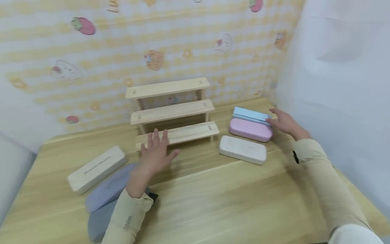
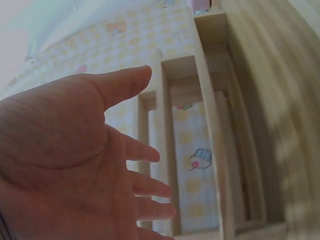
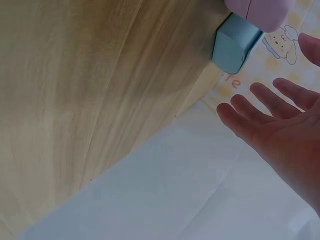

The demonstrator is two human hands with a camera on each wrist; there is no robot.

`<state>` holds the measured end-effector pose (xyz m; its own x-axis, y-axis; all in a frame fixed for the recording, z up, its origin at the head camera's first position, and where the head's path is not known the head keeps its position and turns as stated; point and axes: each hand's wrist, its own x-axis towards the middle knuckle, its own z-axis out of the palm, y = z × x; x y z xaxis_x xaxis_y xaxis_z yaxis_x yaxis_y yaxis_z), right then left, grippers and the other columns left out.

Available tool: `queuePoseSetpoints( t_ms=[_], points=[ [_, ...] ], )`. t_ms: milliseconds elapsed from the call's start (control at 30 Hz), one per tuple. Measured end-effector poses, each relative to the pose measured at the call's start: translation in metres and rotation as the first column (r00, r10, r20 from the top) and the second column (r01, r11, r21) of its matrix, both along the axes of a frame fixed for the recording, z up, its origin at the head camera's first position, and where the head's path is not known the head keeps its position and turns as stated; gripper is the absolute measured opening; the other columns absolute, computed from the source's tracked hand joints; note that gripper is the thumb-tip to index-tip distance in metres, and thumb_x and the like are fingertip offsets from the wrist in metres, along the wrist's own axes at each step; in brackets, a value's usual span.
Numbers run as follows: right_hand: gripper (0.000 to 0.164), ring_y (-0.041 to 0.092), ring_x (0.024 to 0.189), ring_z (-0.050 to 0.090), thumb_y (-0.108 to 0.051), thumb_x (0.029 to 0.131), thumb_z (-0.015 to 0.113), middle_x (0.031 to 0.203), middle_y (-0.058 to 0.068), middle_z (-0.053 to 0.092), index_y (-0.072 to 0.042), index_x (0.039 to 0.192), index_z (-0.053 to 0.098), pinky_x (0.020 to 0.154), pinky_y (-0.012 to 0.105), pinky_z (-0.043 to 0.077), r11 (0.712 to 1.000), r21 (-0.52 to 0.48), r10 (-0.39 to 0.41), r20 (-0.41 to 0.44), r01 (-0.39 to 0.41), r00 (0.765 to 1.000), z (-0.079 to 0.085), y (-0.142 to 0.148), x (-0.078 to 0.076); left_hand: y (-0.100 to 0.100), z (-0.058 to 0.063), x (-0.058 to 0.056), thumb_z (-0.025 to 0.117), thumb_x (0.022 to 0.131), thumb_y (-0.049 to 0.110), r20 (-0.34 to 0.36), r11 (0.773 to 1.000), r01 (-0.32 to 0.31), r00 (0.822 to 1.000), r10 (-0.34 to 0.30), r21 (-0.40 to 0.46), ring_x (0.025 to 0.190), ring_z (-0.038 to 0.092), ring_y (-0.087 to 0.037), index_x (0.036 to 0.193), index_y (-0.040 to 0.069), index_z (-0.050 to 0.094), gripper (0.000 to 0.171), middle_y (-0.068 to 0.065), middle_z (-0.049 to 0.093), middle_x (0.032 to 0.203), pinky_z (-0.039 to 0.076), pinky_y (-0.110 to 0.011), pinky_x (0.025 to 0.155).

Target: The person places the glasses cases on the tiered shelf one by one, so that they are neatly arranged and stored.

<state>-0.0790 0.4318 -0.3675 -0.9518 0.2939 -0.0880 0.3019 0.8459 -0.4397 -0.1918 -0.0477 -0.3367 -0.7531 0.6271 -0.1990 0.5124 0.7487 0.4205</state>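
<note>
A three-step wooden rack (image 1: 173, 111) stands at the back of the table, its steps bare. My left hand (image 1: 153, 156), fingers spread, is over the front of its lowest step; the left wrist view shows this palm (image 2: 65, 155) holding nothing. My right hand (image 1: 286, 123) hovers by the right end of a slim light blue case (image 1: 250, 114), fingers extended and the palm empty in the right wrist view. Whether a fingertip touches the case is unclear. In front of the blue case lie a pink case (image 1: 250, 130) and a white case (image 1: 242, 150).
On the left lie a cream case (image 1: 97, 170), a lavender case (image 1: 106, 189) and a grey-blue case (image 1: 99, 222), the last two partly hidden by my left arm. A checked cloth (image 1: 182, 40) hangs behind the table; a white sheet (image 1: 341, 101) borders the right side.
</note>
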Motion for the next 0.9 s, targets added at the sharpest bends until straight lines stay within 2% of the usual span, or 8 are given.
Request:
queuePoseSetpoints(
  t_ms=[133,300,367,433,567,767,900],
  points=[
    [0.064,0.053,0.144,0.031,-0.022,0.102,0.051,0.153,0.039,0.033,0.017,0.149,0.030,0.120,0.060,0.025,0.999,-0.012,0.049,-0.020,-0.049,0.999,-0.003,-0.022,-0.041,-0.020,-0.004,-0.012,0.047,0.105,0.044,0.016,1.000,-0.016,1.000,0.016,0.005,0.149,-0.015,-0.057,0.159,-0.003,-0.003,0.087,-0.036,-0.016,0.161,-0.001,-0.081,0.110],
    [0.064,0.050,0.142,0.038,-0.023,0.102,0.051,0.153,0.036,0.038,0.012,0.151,0.031,0.120,0.057,0.029,0.993,-0.032,0.111,-0.005,-0.111,0.994,-0.011,-0.050,-0.087,-0.053,-0.015,-0.025,0.047,0.105,0.044,0.042,0.997,-0.077,0.996,0.077,-0.016,0.144,-0.017,-0.064,0.157,-0.008,-0.006,0.091,-0.043,-0.021,0.156,-0.003,-0.085,0.106],
    [0.063,0.049,0.142,0.039,-0.024,0.102,0.050,0.153,0.035,0.038,0.010,0.151,0.032,0.119,0.057,0.031,0.991,-0.043,0.125,0.001,-0.125,0.992,-0.013,-0.056,-0.101,-0.062,-0.019,-0.028,0.048,0.104,0.044,0.048,0.995,-0.093,0.994,0.094,-0.024,0.143,-0.018,-0.066,0.156,-0.010,-0.007,0.093,-0.045,-0.021,0.154,-0.003,-0.085,0.105],
    [0.061,0.049,0.142,0.039,-0.024,0.103,0.049,0.153,0.035,0.039,0.009,0.151,0.032,0.119,0.058,0.031,0.991,-0.050,0.123,-0.001,-0.123,0.992,-0.011,-0.058,-0.107,-0.066,-0.023,-0.031,0.048,0.104,0.045,0.052,0.996,-0.089,0.995,0.091,-0.024,0.142,-0.019,-0.067,0.156,-0.010,-0.007,0.094,-0.046,-0.021,0.153,-0.004,-0.086,0.104],
    [0.060,0.052,0.140,0.040,-0.022,0.103,0.049,0.151,0.037,0.039,0.011,0.150,0.033,0.117,0.059,0.033,0.994,-0.041,0.097,-0.005,-0.097,0.995,-0.007,-0.046,-0.101,-0.054,-0.027,-0.033,0.048,0.104,0.044,0.049,0.999,-0.051,0.997,0.051,-0.015,0.143,-0.019,-0.066,0.157,-0.009,-0.005,0.092,-0.045,-0.021,0.155,-0.005,-0.085,0.105],
    [0.065,0.055,0.140,0.036,-0.024,0.101,0.055,0.152,0.040,0.034,0.012,0.151,0.031,0.116,0.062,0.031,0.997,-0.065,0.039,0.056,-0.035,0.998,-0.003,-0.011,-0.063,-0.010,-0.024,-0.026,0.045,0.106,0.041,0.060,0.998,0.001,0.998,0.003,-0.060,0.149,-0.018,-0.057,0.160,-0.001,-0.002,0.083,-0.037,-0.019,0.160,-0.004,-0.080,0.112],
    [0.067,0.055,0.138,0.038,-0.023,0.098,0.060,0.149,0.041,0.037,0.013,0.148,0.035,0.115,0.063,0.032,1.000,-0.016,0.021,0.103,-0.019,0.994,-0.011,0.011,-0.037,0.018,-0.028,-0.018,0.046,0.106,0.040,0.073,0.996,0.035,0.997,-0.029,-0.083,0.152,-0.018,-0.051,0.162,0.004,-0.001,0.081,-0.032,-0.017,0.163,-0.003,-0.076,0.116]
  ],
)
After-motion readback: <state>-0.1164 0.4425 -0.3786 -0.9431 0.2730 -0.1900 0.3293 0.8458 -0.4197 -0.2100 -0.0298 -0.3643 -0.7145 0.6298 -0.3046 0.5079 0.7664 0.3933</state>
